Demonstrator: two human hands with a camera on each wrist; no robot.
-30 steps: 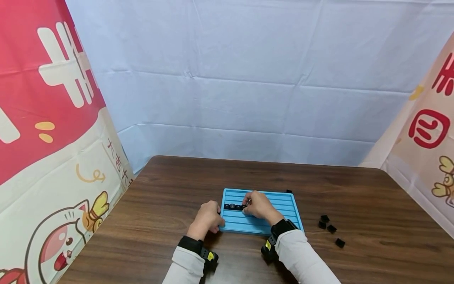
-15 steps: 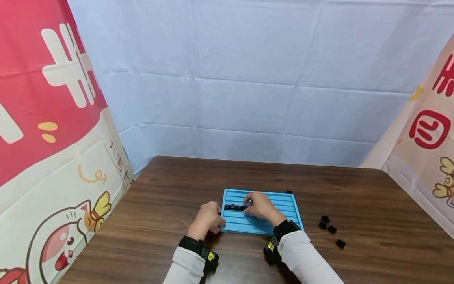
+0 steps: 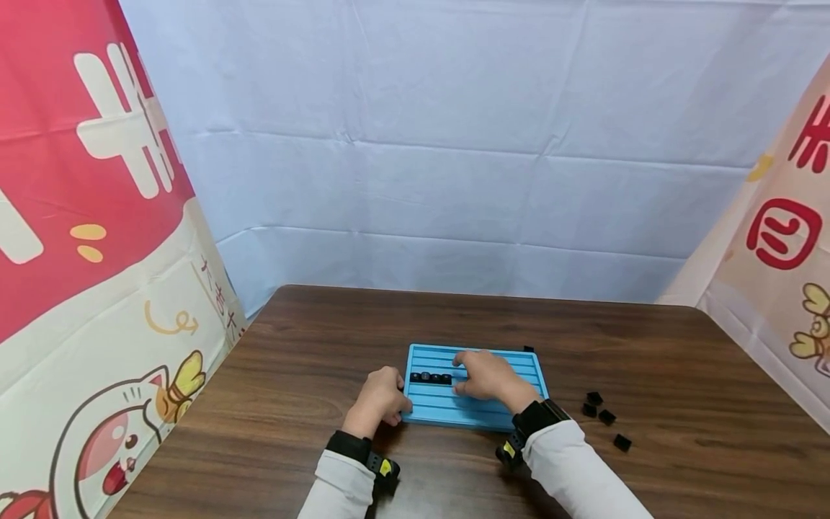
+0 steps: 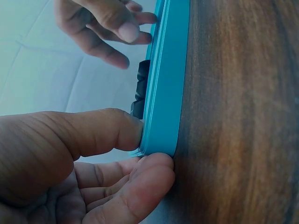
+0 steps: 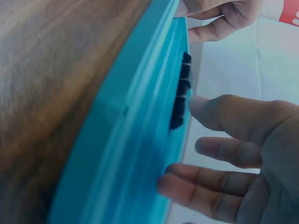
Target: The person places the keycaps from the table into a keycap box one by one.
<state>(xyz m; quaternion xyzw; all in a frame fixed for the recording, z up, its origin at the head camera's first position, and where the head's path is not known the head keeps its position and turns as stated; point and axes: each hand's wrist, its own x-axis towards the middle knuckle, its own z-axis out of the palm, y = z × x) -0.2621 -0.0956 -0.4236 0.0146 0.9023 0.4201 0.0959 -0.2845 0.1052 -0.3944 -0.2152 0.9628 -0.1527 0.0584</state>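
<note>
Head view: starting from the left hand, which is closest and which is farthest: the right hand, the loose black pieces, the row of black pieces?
From the left hand:
1. Row of black pieces: at the left side of the blue tray.
2. Right hand: over the tray, just right of the row.
3. Loose black pieces: on the table, right of the tray.
</note>
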